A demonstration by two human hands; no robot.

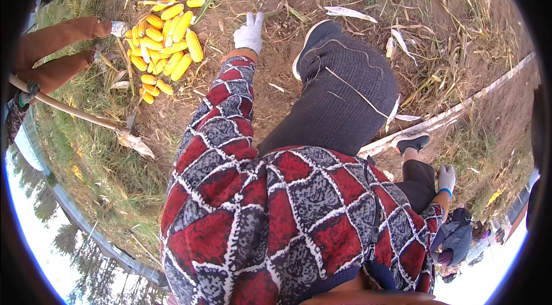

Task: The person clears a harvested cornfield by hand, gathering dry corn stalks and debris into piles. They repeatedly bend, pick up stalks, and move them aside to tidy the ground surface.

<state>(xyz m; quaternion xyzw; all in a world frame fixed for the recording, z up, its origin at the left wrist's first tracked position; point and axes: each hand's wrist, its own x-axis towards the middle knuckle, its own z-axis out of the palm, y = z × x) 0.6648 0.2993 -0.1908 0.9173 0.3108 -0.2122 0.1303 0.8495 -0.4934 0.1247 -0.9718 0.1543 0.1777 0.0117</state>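
My left hand [249, 34], in a white knit glove, reaches out low over bare soil with two fingers spread apart. Nothing shows in its grip. To its left lies a loose pile of yellow corn ears [174, 46], husks stripped off; the nearest ear [194, 46] is a short way from the glove. Out by my right leg is my right hand [446, 178], also in a pale glove, with a blue band at the wrist. Its fingers are too small and turned to read. My bent left knee [358, 85] in dark ribbed trousers stands between the hands.
A person in brown trousers [60, 42] stands left beside the pile, holding a long wooden-handled tool [77, 111]. Dry husks [351, 14] and stalks litter the ground. A long pale strip [453, 111] crosses the right side. Other people [455, 240] are behind on the right.
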